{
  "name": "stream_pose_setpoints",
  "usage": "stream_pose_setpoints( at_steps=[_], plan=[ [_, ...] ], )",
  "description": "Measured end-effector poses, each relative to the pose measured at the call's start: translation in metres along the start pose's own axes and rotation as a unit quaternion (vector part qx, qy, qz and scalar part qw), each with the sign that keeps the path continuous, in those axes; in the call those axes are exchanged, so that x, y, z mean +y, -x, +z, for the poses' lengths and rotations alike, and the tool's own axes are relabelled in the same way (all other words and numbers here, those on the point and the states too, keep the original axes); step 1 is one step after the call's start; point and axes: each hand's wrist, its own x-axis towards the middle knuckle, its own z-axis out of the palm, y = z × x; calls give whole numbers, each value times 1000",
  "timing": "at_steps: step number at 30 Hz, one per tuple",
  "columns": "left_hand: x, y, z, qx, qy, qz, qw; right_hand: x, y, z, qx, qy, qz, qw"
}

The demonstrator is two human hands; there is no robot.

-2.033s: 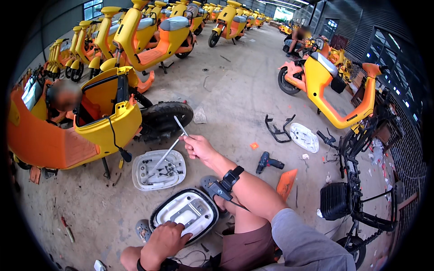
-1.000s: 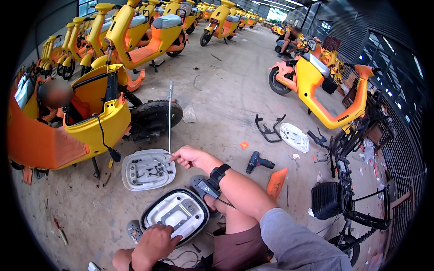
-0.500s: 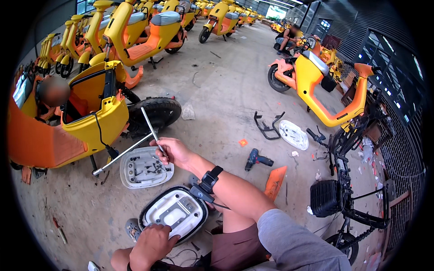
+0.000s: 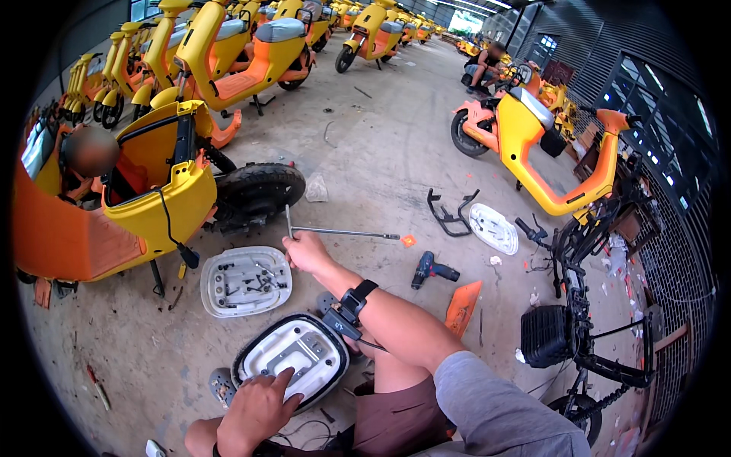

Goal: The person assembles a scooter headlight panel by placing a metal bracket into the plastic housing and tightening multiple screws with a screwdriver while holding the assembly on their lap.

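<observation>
My right hand (image 4: 306, 252) is closed around the crossbar of a T-handle socket wrench (image 4: 343, 231). The wrench's long shaft points to the right above the floor. Below it lies the upturned scooter seat (image 4: 263, 352), its white underside fitted with a grey metal bracket. My left hand (image 4: 261, 407) rests on the near edge of this seat, thumb and forefinger apart; its other fingers are partly hidden. Just left of my right hand sits a white tray-like cover (image 4: 209, 286) with bolts and small dark parts in it.
A cordless drill (image 4: 432, 270), an orange panel (image 4: 462, 307), a black tubular bracket (image 4: 452, 222) and another white cover (image 4: 493, 228) lie to the right. A partly stripped yellow-orange scooter (image 4: 164, 202) stands left, a bare black frame (image 4: 582, 335) right. A person (image 4: 484, 68) squats far back.
The wrench has swung round: its long shaft pointed down-left over the white cover and now points right. My right hand has shifted slightly rightward. My left hand stays on the seat, forefinger slightly raised.
</observation>
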Motion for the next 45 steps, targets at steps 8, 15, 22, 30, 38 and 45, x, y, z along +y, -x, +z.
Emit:
stream_pose_setpoints(
  at_steps=[8, 15, 22, 30, 38, 45],
  plan=[
    [8, -9, -7, 78, 51, -4, 996, -20, 10, -11, -212, -291, -3, 933],
    [9, -10, -4, 98, 43, -2, 994, 0, -1, -13, -1, -148, 54, 987],
    [7, -12, -6, 158, 72, 30, 984, -1, 7, 20, -302, -66, 141, 941],
    [1, -9, -3, 135, 56, 38, 988, 13, -28, 28, -216, -317, 194, 903],
    [7, -8, -6, 126, 38, 23, 991, -4, -4, 44, -112, -312, 117, 936],
    [-4, -4, 3, 116, 8, -34, 993, 5, -8, 25, 9, -170, -18, 985]
  ],
)
